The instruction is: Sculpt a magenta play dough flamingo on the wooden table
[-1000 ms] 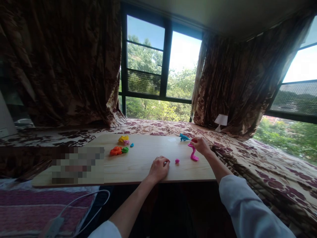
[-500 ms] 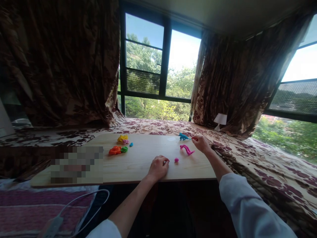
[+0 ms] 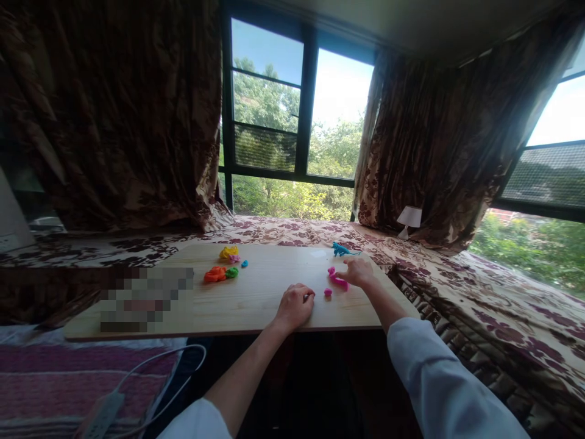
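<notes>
My left hand (image 3: 296,306) rests on the board near its front edge, fingers curled closed; what they hold, if anything, is hidden. My right hand (image 3: 359,272) is over the pink modelling-clay strip (image 3: 338,280), fingers stretched and apart, partly covering it; whether it touches the strip I cannot tell. Beyond it stands a blue dinosaur figure (image 3: 340,249), its tail pointing right. A small pink lump of clay (image 3: 328,292) lies between my hands.
On the wooden board (image 3: 265,305), orange (image 3: 214,274), green (image 3: 232,272), yellow (image 3: 228,252) and small blue clay pieces (image 3: 244,263) lie to the left. A blurred-out patch (image 3: 146,302) covers the board's left end. A white lamp (image 3: 409,217) stands at back right. A power strip (image 3: 103,414) is at lower left.
My right hand has let go of the blue dinosaur's tail and moved nearer, over the pink strip. My left hand stays in place. The view has shifted slightly.
</notes>
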Motion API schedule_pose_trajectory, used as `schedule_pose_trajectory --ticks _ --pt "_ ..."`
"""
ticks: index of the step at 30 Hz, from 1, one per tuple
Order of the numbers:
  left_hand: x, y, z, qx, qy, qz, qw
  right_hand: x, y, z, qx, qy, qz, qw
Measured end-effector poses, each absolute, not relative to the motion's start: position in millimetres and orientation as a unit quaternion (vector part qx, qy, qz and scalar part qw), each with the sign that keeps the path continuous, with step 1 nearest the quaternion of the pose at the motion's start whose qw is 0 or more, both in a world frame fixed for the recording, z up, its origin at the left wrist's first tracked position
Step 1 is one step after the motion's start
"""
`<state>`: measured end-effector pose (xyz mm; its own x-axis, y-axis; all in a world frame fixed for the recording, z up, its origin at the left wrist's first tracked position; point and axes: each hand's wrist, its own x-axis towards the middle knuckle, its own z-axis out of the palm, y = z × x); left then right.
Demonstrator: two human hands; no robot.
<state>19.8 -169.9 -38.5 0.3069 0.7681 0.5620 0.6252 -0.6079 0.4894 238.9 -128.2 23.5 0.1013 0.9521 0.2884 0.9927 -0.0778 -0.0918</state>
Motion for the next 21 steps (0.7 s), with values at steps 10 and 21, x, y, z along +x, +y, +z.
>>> schedule_pose_trajectory --ticks 10,21 --pt "19.5 -171.4 -38.4 0.786 0.45 0.407 0.117 231.5 -130.8 21.5 -0.695 -0.705 0.021 0.139" --pt "20.3 -158.0 -10.0 0.625 0.432 0.517 0.395 237.2 -171.1 41.9 -0.404 -0.692 0.483 0.353"
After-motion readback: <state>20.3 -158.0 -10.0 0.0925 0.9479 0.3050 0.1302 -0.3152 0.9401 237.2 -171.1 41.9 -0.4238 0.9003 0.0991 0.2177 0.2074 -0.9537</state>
